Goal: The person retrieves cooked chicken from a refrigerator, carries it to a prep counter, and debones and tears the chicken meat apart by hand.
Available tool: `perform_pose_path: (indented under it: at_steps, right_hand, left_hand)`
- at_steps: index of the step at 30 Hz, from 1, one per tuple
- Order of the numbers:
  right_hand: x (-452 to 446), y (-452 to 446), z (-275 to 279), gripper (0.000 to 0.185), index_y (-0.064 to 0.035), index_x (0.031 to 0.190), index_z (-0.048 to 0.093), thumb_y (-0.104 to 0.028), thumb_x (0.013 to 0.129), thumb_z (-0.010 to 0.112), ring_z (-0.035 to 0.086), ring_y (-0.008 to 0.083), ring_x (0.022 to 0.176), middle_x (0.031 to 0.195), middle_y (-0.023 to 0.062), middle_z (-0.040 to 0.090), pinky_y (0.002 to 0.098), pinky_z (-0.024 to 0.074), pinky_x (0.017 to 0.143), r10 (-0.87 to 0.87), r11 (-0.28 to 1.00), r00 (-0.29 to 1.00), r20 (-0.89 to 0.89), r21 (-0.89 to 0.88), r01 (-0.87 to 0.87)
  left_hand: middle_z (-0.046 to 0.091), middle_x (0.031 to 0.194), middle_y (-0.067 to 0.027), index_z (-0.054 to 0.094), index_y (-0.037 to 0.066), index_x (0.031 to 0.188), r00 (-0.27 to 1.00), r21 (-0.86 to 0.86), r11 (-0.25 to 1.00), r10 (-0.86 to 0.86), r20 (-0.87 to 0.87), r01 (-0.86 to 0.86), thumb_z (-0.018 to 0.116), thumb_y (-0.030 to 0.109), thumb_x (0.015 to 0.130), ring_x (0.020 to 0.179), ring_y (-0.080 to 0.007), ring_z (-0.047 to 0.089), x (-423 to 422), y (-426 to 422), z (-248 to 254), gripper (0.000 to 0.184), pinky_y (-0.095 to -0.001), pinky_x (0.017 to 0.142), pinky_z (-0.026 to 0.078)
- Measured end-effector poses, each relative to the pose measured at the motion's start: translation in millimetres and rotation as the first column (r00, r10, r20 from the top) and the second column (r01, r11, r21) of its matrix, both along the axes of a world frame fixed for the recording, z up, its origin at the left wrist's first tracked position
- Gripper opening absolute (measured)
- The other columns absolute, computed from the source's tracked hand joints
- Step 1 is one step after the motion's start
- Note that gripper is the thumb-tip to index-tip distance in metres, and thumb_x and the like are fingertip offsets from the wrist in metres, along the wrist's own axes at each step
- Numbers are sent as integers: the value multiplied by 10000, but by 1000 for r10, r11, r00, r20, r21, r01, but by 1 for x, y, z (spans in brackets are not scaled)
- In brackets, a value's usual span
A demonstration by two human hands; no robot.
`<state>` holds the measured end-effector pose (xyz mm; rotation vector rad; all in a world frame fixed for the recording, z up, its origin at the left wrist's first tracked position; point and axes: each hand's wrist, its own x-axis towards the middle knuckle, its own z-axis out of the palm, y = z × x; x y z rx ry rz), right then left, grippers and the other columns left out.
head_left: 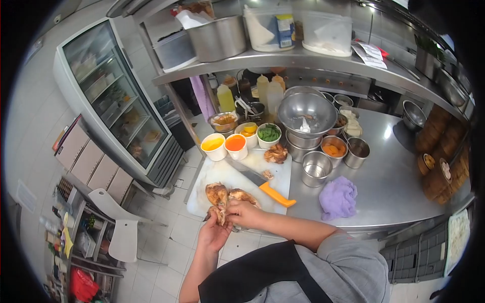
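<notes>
Over the front edge of the white cutting board (pixel 202 174), my left hand (pixel 214 235) is closed around a piece of roasted chicken (pixel 221 214). My right hand (pixel 245 214) pinches the same piece from the other side, its fingertips meeting the left ones. Browned chicken (pixel 216 192) lies just beyond my fingers, and another roasted portion (pixel 241 195) sits partly behind my right hand. A knife with an orange handle (pixel 276 195) rests across the board, blade pointing to the back left. Farther back lie a roasted chicken piece (pixel 276 153) and a small scrap (pixel 267 174).
Paper tubs of yellow sauce (pixel 213 145), orange sauce (pixel 236 145) and green leaves (pixel 269 134) line the board's back. Steel bowls (pixel 307 113) and pots (pixel 317 169) stand to the right, near a purple cloth (pixel 338 198). A loaded shelf (pixel 283 59) overhangs the counter.
</notes>
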<state>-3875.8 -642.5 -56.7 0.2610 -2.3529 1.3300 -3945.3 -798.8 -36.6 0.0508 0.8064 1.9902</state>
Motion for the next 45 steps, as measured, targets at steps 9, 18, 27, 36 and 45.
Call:
perform_pose_path:
  at_steps: [9, 18, 27, 36, 45]
  right_hand:
    - [31, 35, -5, 154, 5, 956, 615, -23, 865, 495, 571, 94, 676, 775, 18, 592, 248, 505, 632, 175, 787, 927, 333, -613, 71]
    - [63, 49, 7, 244, -25, 1118, 545, -87, 894, 468, 593, 116, 773, 935, 39, 604, 262, 490, 671, 382, 436, 861, 335, -887, 152]
    - [58, 40, -2, 135, -27, 917, 608, -130, 838, 642, 556, 86, 609, 730, 16, 609, 228, 461, 544, 164, 737, 871, 463, -645, 204]
    - [36, 28, 15, 128, -32, 881, 649, -145, 822, 650, 572, 78, 676, 759, 20, 629, 224, 461, 610, 193, 808, 829, 525, -564, 169]
    - [-13, -12, 26, 164, 12, 950, 603, -117, 850, 609, 591, 131, 669, 781, 65, 622, 247, 488, 567, 625, 525, 641, 445, -848, 76]
  left_hand:
    - [573, 1067, -23, 494, 129, 1185, 955, -178, 971, -197, -220, 159, 601, 164, 880, 899, -126, 551, 8, 21, 0, 325, -274, 711, 458]
    - [561, 1066, -32, 510, 107, 1183, 834, -333, 923, -333, -439, 194, 619, 132, 866, 885, -131, 568, 17, 45, -1, 336, -267, 686, 496]
    - [590, 1007, -45, 500, 96, 1224, 782, -377, 887, -428, -453, 266, 592, 176, 893, 860, -130, 592, 16, 44, 1, 353, -259, 666, 522]
    - [596, 1046, -77, 489, 38, 1205, 761, -383, 898, -400, -511, 215, 631, 100, 849, 880, -161, 609, -5, 6, 8, 388, -290, 714, 545]
    - [569, 1110, -44, 471, 72, 1238, 920, -108, 954, -298, -253, 280, 637, 203, 862, 966, -149, 573, -20, -66, 1, 432, -309, 790, 504]
